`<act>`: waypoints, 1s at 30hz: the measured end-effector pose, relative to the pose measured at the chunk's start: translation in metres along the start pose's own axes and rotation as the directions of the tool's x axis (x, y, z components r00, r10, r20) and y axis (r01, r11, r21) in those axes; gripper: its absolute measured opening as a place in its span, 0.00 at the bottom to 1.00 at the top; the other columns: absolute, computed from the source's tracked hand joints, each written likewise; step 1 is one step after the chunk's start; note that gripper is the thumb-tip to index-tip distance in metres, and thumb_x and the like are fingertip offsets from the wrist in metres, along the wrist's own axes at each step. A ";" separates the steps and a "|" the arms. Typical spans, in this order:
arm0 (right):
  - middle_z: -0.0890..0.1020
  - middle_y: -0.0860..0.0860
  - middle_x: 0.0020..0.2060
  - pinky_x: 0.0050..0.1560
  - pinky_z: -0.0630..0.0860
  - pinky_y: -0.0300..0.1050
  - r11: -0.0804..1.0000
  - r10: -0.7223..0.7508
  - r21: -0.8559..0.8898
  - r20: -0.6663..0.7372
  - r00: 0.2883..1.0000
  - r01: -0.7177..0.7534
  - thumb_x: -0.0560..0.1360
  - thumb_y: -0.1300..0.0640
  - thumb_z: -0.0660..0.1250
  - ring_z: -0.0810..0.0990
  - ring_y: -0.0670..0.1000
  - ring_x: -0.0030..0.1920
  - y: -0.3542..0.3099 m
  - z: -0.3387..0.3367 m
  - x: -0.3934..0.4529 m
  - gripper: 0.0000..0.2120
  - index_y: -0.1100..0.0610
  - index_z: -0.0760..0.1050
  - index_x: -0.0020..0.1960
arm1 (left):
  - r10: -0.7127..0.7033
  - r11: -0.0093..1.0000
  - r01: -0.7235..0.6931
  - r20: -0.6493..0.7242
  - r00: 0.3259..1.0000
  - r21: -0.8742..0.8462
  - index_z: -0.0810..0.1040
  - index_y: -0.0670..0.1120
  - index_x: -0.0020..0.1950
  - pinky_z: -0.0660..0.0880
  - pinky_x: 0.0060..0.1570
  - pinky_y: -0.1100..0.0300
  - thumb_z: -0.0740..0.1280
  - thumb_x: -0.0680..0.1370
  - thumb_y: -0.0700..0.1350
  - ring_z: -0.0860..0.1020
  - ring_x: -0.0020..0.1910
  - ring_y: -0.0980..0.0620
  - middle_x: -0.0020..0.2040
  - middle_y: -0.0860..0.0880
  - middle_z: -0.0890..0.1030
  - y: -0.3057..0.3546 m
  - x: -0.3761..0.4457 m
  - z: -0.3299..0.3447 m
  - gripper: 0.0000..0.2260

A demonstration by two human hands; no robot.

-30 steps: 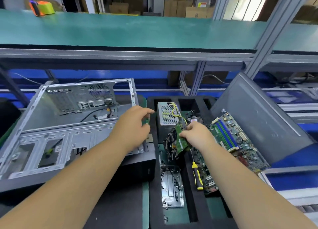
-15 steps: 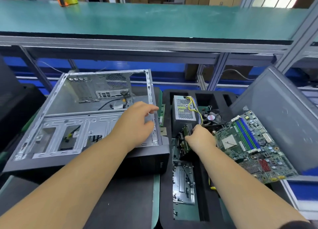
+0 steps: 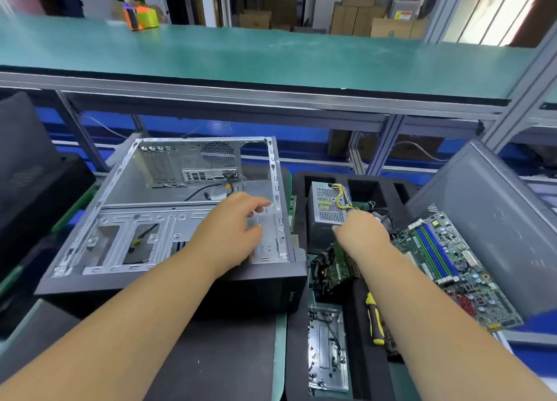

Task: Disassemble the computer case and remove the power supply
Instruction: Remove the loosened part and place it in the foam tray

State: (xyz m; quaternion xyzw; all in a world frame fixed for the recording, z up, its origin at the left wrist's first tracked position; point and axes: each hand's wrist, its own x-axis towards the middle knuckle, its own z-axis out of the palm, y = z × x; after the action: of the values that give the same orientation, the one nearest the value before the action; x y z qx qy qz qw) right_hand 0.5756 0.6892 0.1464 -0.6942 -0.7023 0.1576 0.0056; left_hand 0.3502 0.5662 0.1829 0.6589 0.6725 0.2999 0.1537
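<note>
In foam tray (image 3: 355, 370): power supply (image 3: 327, 207) out; right hand (image 3: 360, 232) moved onto it, grip unclear; left hand (image 3: 232, 232) loose above gutted case (image 3: 168, 220).

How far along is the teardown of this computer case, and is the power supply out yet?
Mostly done. The computer case lies open and stripped, a few cables left inside. The power supply already sits in the black foam tray, and the motherboard leans against the side panel. In hand: the right hand reaches among parts beside the supply; the left hand hovers over the case. Little seems left.
</note>
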 end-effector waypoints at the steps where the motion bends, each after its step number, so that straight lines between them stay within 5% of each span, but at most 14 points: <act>1: 0.74 0.53 0.35 0.34 0.66 0.45 0.998 -0.030 0.053 -0.028 0.999 0.032 0.80 0.52 0.63 0.73 0.58 0.39 -0.008 -0.007 -0.002 0.13 0.58 0.69 0.40 | -0.003 1.000 0.003 -0.005 1.000 0.000 0.75 0.57 0.65 0.69 0.55 0.63 0.64 0.74 0.39 0.72 0.53 0.61 0.55 0.58 0.74 -0.003 -0.001 -0.004 0.21; 3: 0.72 0.54 0.31 0.30 0.62 0.44 0.982 -0.098 0.158 -0.069 0.993 0.108 0.80 0.52 0.61 0.72 0.57 0.35 -0.028 -0.020 -0.010 0.16 0.57 0.67 0.36 | -0.005 1.000 0.005 -0.013 1.000 -0.006 0.75 0.55 0.65 0.67 0.54 0.65 0.64 0.74 0.38 0.72 0.53 0.60 0.55 0.57 0.74 -0.011 -0.001 -0.013 0.21; 6: 0.80 0.54 0.33 0.37 0.71 0.46 0.912 -0.172 0.363 -0.083 0.982 0.191 0.80 0.49 0.61 0.77 0.56 0.36 -0.060 -0.028 -0.024 0.17 0.56 0.73 0.37 | 0.003 1.000 -0.004 -0.027 1.000 -0.018 0.76 0.53 0.65 0.65 0.53 0.70 0.66 0.74 0.38 0.72 0.52 0.61 0.55 0.56 0.75 -0.027 -0.001 -0.032 0.20; 13: 0.77 0.53 0.41 0.35 0.67 0.45 0.891 -0.088 0.454 0.099 0.991 0.034 0.78 0.40 0.62 0.74 0.52 0.38 -0.121 -0.021 -0.029 0.21 0.56 0.72 0.59 | -0.121 0.992 0.113 -0.181 0.976 -0.055 0.74 0.53 0.67 0.65 0.57 0.64 0.68 0.76 0.42 0.73 0.58 0.55 0.58 0.54 0.73 -0.088 -0.002 -0.090 0.20; 16: 0.76 0.56 0.55 0.43 0.72 0.47 0.895 0.028 0.430 0.220 0.975 -0.123 0.78 0.39 0.62 0.75 0.52 0.43 -0.141 -0.017 -0.028 0.30 0.58 0.67 0.71 | -0.303 0.953 0.293 -0.224 0.926 -0.079 0.67 0.52 0.73 0.68 0.63 0.55 0.68 0.76 0.47 0.70 0.66 0.49 0.67 0.49 0.68 -0.128 -0.001 -0.117 0.25; 19: 0.77 0.58 0.58 0.52 0.76 0.50 0.856 0.130 0.455 0.270 0.954 -0.246 0.78 0.40 0.64 0.78 0.58 0.52 -0.155 -0.014 -0.019 0.30 0.59 0.68 0.71 | -0.443 0.895 0.442 -0.211 0.871 -0.055 0.61 0.52 0.76 0.70 0.60 0.50 0.67 0.76 0.52 0.68 0.67 0.43 0.71 0.46 0.64 -0.160 0.002 -0.136 0.30; 22: 0.77 0.60 0.62 0.55 0.73 0.50 0.840 0.211 0.429 0.305 0.929 -0.332 0.79 0.44 0.65 0.77 0.60 0.57 -0.167 -0.016 -0.011 0.29 0.62 0.68 0.71 | -0.542 0.831 0.557 -0.215 0.812 0.009 0.57 0.49 0.77 0.69 0.58 0.49 0.69 0.75 0.53 0.68 0.66 0.39 0.71 0.43 0.65 -0.182 0.009 -0.146 0.34; 25: 0.70 0.61 0.70 0.57 0.70 0.52 0.836 0.236 0.404 0.345 0.909 -0.371 0.80 0.48 0.65 0.71 0.62 0.67 -0.177 -0.021 -0.005 0.30 0.63 0.63 0.75 | -0.717 0.697 0.717 -0.064 0.694 -0.038 0.61 0.44 0.73 0.73 0.50 0.52 0.69 0.74 0.52 0.74 0.55 0.40 0.60 0.41 0.73 -0.197 0.017 -0.149 0.32; 27: 0.73 0.62 0.64 0.57 0.70 0.51 0.883 0.245 0.299 0.360 0.900 -0.360 0.81 0.53 0.65 0.73 0.62 0.65 -0.180 -0.023 -0.002 0.26 0.63 0.64 0.74 | -0.773 0.631 0.773 0.035 0.634 -0.070 0.70 0.41 0.66 0.73 0.42 0.56 0.67 0.75 0.51 0.76 0.47 0.43 0.50 0.43 0.76 -0.202 0.022 -0.149 0.23; 30: 0.72 0.58 0.39 0.42 0.71 0.46 0.940 0.268 0.135 0.275 0.923 -0.313 0.78 0.63 0.62 0.73 0.56 0.38 -0.181 -0.025 0.002 0.08 0.66 0.73 0.55 | -0.754 0.657 0.754 0.061 0.655 0.024 0.75 0.41 0.57 0.68 0.31 0.60 0.64 0.75 0.47 0.76 0.40 0.46 0.41 0.45 0.76 -0.209 0.030 -0.149 0.14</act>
State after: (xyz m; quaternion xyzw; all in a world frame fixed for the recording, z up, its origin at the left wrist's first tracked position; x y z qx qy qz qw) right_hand 0.4052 0.6985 0.2113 -0.7620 -0.5693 0.3053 -0.0460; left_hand 0.0916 0.5756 0.1770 0.3302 0.8791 0.1889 0.2873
